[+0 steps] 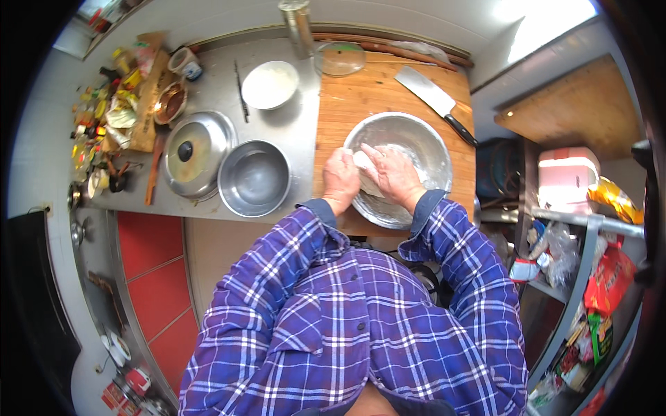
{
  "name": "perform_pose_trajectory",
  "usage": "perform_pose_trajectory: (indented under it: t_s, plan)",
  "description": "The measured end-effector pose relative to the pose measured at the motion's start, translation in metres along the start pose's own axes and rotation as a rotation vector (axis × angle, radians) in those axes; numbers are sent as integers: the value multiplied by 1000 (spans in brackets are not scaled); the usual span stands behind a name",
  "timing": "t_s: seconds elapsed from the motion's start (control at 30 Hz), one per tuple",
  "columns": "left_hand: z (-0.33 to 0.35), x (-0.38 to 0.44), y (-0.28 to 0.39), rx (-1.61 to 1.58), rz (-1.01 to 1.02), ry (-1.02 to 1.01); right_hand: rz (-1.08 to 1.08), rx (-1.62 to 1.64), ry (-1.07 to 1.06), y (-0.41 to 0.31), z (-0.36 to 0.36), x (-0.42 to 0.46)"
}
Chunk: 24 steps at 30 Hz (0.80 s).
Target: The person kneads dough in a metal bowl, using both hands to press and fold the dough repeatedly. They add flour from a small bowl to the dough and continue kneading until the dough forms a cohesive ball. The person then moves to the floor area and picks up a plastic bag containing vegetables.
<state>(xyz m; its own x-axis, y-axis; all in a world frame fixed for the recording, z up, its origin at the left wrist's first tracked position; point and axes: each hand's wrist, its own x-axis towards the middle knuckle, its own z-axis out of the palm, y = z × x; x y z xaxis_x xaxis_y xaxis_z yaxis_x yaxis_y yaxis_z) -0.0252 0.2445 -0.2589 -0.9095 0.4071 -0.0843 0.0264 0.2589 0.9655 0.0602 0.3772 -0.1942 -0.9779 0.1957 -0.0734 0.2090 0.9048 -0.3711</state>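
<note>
A wide stainless steel mixing bowl (432, 140) rests on a wooden cutting board, its inner wall dusted with what looks like flour. My left hand (342, 176) is curled over the bowl's left rim and grips it. Inside the bowl, my right hand (394, 172) is pressed onto a pale lump of dough (370, 187), fingers bent over it towards the left. Much of the dough is hidden beneath that hand. White residue clings to the right fingers.
A cleaver (426, 91) lies on the cutting board (359, 99), beside a glass lid (341, 59). Leftward on the steel counter stand a white bowl of white powder (270, 85), an empty metal bowl (254, 178), a lidded pan (197, 155) and chopsticks (241, 93). Shelves (588, 249) rise at right.
</note>
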Motion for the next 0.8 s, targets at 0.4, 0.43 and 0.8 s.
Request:
perform_pose_trajectory:
  t_s: [0.4, 0.43, 0.8]
  plan:
    - [-5, 3, -1, 82, 45, 6, -166, -156, 15, 19, -5, -25]
    - [-6, 2, 0, 95, 41, 10, -140, -136, 18, 17, -12, -27]
    - [-12, 8, -1, 93, 63, -25, -91, -120, 294, 11, -44, -48]
